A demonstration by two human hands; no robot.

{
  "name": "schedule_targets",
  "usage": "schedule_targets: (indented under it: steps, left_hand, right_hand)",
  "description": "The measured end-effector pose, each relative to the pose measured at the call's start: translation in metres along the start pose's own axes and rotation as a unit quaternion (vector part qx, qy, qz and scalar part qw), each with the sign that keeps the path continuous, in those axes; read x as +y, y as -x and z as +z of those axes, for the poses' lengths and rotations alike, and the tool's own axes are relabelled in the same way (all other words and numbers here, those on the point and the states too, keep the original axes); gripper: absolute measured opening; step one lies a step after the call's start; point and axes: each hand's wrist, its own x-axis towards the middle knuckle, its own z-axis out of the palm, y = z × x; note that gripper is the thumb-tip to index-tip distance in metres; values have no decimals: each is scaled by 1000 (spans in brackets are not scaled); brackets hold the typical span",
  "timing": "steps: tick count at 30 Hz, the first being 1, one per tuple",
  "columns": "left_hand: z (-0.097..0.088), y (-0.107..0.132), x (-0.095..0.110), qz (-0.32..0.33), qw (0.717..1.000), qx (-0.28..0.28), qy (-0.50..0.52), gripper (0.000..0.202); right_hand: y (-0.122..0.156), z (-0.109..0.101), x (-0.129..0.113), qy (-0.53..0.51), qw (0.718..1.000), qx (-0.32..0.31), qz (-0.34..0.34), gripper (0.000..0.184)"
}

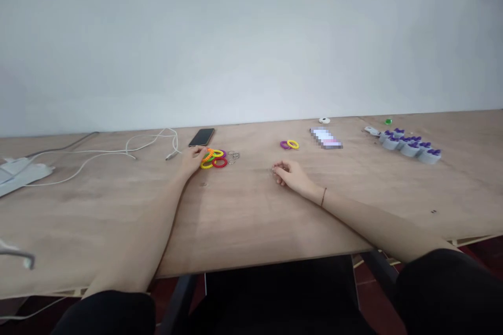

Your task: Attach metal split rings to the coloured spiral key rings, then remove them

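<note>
A pale wall [251, 36] fills the top of the view, and a long wooden table [251, 220] runs across below it, with the person's dark-clad knees [444, 293] and a black chair [275, 293] under its near edge. Both forearms lie on the wood. Far left sits a flat white packet [21, 175], and a white cable [133, 149] trails from it toward a black phone [201, 137] lying face up near the back edge. Far right stands a row of small grey cups with purple tops [408, 145], with a small white object [371, 130] just beside them and a green bit [389, 121] behind. A blurred, pixelated flat item [326, 138] lies between them and the middle of the table, and a white disc [324, 120] sits behind it. The left hand [193, 159] is half open, its fingertips against a heap of coiled plastic key bands [214, 158] in orange, green, yellow and red, with no clear grip on them. Just right of that heap lie loose metal rings [233, 157]. The right hand [283, 174], wearing a thin wrist cord [323, 197], is curled nearly closed, finger and thumb pinching a small metal ring [273, 168], well apart from a purple and yellow pair of bands [290, 144]
</note>
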Motion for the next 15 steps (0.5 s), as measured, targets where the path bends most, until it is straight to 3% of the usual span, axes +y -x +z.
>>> schedule_targets:
  steps: [6, 10, 15]
  left_hand:
    - [-1, 2, 2, -3, 1000, -13, -10, 31]
    - [1, 5, 5, 37, 999, -3, 2, 39]
    - [6, 8, 6, 101, 990, -70, -70, 47]
  right_hand:
    - [1, -1, 0, 8, 1000, 5, -2, 14]
    - [1, 2, -1, 19, 999, 15, -37, 19]
    - [-12, 16, -5, 91, 988, 40, -118, 15]
